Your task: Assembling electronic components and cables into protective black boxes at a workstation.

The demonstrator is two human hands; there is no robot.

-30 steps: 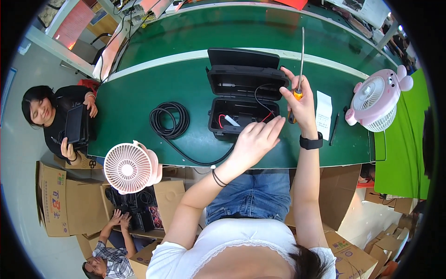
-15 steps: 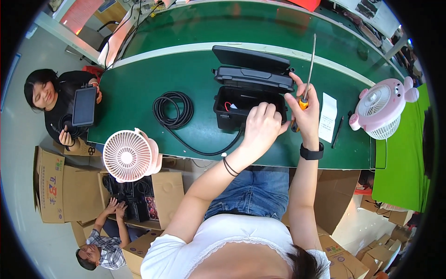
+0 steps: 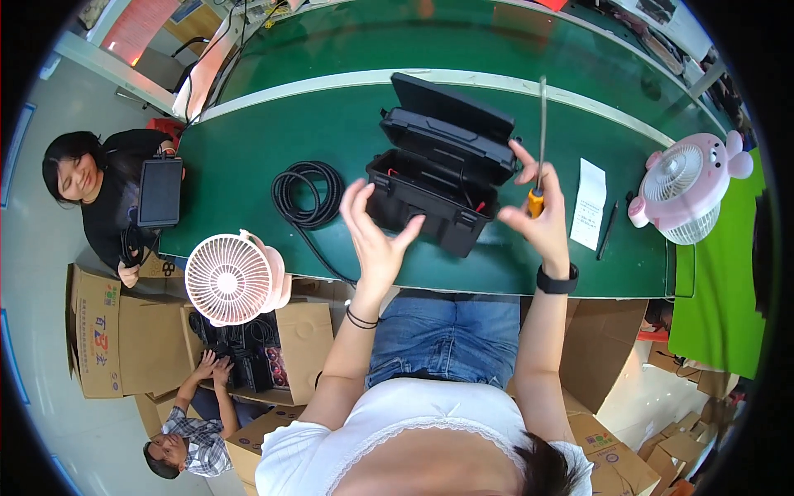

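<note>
A black plastic case [image 3: 447, 211] stands on the green table with its lid [image 3: 455, 103] raised, turned at an angle. Inside it I see thin red and black wires. My left hand [image 3: 376, 231] spans the case's near left corner, thumb on the front wall and fingers on the left side. My right hand [image 3: 542, 219] is at the case's right side, holding a screwdriver [image 3: 536, 198] with an orange handle, its long shaft pointing away from me. A coiled black cable [image 3: 302, 198] lies left of the case; its tail runs behind my left hand.
A pale pink fan [image 3: 227, 281] stands at the table's near left edge, a pink animal-shaped fan [image 3: 682, 182] at the right. A paper slip [image 3: 588, 202] and a dark pen [image 3: 609, 231] lie right of my hand. Two people sit at left, one holding a black panel [image 3: 160, 193], one by an open carton [image 3: 306, 347].
My left hand has moved from the case's front right to its left corner. The case has turned clockwise. The screwdriver stays in my right hand, shifted slightly left.
</note>
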